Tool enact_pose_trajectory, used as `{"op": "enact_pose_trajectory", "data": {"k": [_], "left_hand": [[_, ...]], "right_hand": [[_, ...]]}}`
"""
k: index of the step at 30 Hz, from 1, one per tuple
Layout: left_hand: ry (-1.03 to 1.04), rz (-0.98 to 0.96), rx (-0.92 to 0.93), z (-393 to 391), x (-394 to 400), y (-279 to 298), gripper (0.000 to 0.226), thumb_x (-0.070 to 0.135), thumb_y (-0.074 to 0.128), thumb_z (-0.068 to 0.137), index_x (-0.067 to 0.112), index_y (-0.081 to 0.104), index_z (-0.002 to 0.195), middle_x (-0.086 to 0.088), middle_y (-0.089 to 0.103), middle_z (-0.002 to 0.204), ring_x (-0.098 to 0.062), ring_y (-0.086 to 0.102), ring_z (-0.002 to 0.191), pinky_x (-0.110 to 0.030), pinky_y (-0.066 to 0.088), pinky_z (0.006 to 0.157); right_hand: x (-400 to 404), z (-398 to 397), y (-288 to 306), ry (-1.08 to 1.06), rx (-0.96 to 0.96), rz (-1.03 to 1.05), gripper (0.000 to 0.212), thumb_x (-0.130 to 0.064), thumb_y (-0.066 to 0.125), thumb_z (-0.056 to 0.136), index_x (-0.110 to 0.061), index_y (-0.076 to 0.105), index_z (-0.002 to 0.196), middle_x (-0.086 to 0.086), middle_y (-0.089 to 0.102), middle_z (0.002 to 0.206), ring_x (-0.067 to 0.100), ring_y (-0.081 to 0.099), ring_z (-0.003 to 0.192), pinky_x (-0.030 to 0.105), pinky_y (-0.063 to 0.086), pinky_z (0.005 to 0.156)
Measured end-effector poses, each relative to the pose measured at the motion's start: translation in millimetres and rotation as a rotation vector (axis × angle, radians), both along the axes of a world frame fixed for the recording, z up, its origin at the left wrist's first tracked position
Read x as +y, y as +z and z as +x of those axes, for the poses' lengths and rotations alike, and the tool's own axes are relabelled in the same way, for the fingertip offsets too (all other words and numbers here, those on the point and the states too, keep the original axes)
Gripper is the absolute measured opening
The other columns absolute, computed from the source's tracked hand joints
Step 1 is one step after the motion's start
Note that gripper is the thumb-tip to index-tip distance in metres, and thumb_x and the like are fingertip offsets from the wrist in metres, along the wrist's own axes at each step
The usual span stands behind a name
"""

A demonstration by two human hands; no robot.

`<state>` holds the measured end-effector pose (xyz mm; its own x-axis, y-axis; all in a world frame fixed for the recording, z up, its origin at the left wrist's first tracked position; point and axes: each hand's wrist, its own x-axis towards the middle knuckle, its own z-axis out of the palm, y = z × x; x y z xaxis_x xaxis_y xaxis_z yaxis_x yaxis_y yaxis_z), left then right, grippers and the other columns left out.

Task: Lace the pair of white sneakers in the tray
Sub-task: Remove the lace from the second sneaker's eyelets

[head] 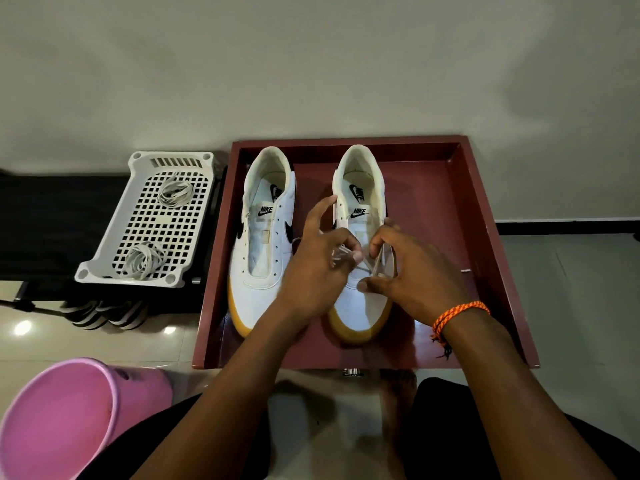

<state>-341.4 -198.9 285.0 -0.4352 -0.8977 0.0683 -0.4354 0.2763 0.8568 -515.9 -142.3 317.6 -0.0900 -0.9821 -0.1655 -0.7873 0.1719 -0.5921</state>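
Two white sneakers, the left sneaker (261, 237) and the right sneaker (360, 216), stand side by side in a red tray (485, 237) on the floor. Over the right one, the left hand (322, 268) and right hand (415, 275) each pinch a white lace (367, 268) with curled fingers. Beside the tray, a white basket (104, 251) holds two lace bundles.

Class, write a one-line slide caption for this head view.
Both hands, left and right, thread a lace into the right sneaker in a red tray.
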Motion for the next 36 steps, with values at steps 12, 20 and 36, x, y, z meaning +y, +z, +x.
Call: {"op": "enact_pose_trajectory", "data": {"k": [12, 20, 36], "left_hand": [[-0.043, -0.195, -0.275, -2.8, 9.7, -5.0, 0.011, 0.024, 0.077, 0.095, 0.032, 0.069, 0.094, 0.01, -0.002, 0.178, -0.031, 0.061, 0.125, -0.044, 0.056, 0.086], [0.155, -0.193, -0.027, 1.5, 0.3, 4.8, 0.012, 0.007, 0.062, 0.101, 0.018, 0.066, 0.102, 0.009, 0.044, 0.156, 0.008, 0.057, 0.111, -0.037, 0.057, 0.076], [0.174, -0.28, -0.17, 1.0, 0.3, 6.4, 0.007, 0.013, 0.068, 0.099, 0.018, 0.068, 0.095, 0.009, 0.038, 0.162, -0.013, 0.063, 0.112, -0.027, 0.05, 0.065]], "right_hand": [[-0.5, 1.6, -5.5, 0.004, 0.001, -0.019, 0.049, -0.042, 0.092, 0.072, -0.035, 0.05, 0.097, -0.021, 0.052, 0.147, 0.02, 0.067, 0.1, 0.044, 0.06, 0.077], [-1.2, -0.1, -6.0, 0.0, -0.007, -0.01, 0.053, -0.044, 0.094, 0.067, -0.037, 0.049, 0.094, -0.02, 0.054, 0.146, 0.021, 0.066, 0.106, 0.045, 0.059, 0.079], [-0.6, 0.7, -5.7, 0.007, -0.014, -0.011, 0.053, -0.044, 0.093, 0.069, -0.036, 0.048, 0.096, -0.02, 0.055, 0.139, 0.019, 0.065, 0.089, 0.044, 0.058, 0.074]]}}
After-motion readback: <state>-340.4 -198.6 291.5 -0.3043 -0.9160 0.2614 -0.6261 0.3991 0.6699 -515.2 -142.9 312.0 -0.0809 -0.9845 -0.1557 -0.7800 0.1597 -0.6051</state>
